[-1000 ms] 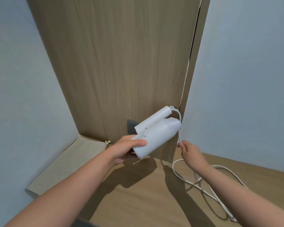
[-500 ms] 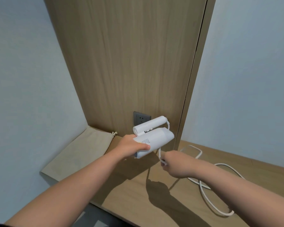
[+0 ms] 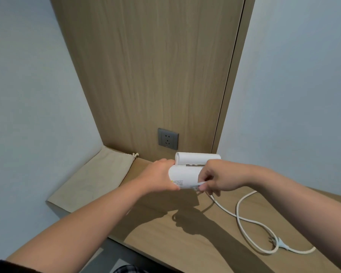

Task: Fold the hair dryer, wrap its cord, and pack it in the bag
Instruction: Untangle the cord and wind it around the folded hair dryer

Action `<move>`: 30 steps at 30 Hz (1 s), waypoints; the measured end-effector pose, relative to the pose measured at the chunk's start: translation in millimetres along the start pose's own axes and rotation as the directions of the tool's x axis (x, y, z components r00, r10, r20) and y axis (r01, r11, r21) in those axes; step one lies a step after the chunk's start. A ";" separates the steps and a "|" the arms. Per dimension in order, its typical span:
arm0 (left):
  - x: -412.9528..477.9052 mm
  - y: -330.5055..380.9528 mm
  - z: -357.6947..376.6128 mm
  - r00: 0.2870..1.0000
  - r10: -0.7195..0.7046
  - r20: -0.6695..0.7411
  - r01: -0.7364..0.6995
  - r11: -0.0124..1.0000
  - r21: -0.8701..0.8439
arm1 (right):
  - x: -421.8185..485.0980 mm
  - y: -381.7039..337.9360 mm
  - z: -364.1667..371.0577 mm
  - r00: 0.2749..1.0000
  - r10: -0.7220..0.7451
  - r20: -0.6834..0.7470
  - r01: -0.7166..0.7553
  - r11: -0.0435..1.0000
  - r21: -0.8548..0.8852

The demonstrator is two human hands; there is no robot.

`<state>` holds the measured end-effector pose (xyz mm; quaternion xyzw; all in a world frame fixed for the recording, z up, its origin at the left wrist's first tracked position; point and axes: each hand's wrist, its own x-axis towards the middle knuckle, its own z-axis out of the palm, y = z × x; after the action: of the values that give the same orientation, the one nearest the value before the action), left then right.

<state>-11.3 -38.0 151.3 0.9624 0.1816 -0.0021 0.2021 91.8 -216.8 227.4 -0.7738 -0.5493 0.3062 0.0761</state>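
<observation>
Hands (image 3: 159, 177) (image 3: 215, 177) grip folded hair dryer (image 3: 185, 174), hiding its ends; right pinches cord (image 3: 250, 219).

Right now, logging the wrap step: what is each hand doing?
Left hand: closed around the hair dryer.
Right hand: pinching the cord against the dryer.

A wood-grain panel (image 3: 156, 75) is set between two pale blue walls (image 3: 28, 85). A grey socket (image 3: 168, 138) is mounted low on the panel, just above the back edge of a wooden shelf (image 3: 185, 243). Soft shadows are cast across the shelf's surface.
</observation>
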 end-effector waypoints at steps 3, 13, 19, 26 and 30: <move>2.8 4.0 -1.6 0.995 0.084 0.047 -0.088 0.993 0.078 | -0.9 -0.2 -8.6 0.995 0.016 -0.094 -0.036 0.977 -0.212; 8.7 9.5 -10.1 0.955 0.240 0.176 -0.251 0.967 0.046 | 7.7 26.3 -37.6 0.980 0.014 -0.198 -0.017 1.000 -0.013; 5.4 6.9 -10.9 0.959 0.251 0.128 -0.238 0.965 -0.112 | 23.7 53.8 -34.0 0.919 0.100 -0.382 0.051 0.929 0.366; 7.1 -5.7 -14.2 0.970 0.184 0.157 -0.114 0.919 -0.377 | 28.7 65.4 -27.2 0.950 0.088 -0.298 -0.020 0.975 0.222; 12.8 -11.8 -12.8 0.968 0.179 0.176 -0.093 0.909 -0.407 | 29.3 59.7 -22.8 0.972 -0.001 -0.236 0.005 1.000 0.015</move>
<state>-4.4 -18.5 157.5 0.9064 0.0881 -0.0526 0.4099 158.6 -208.6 207.2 -0.8034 -0.5351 0.2159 0.1471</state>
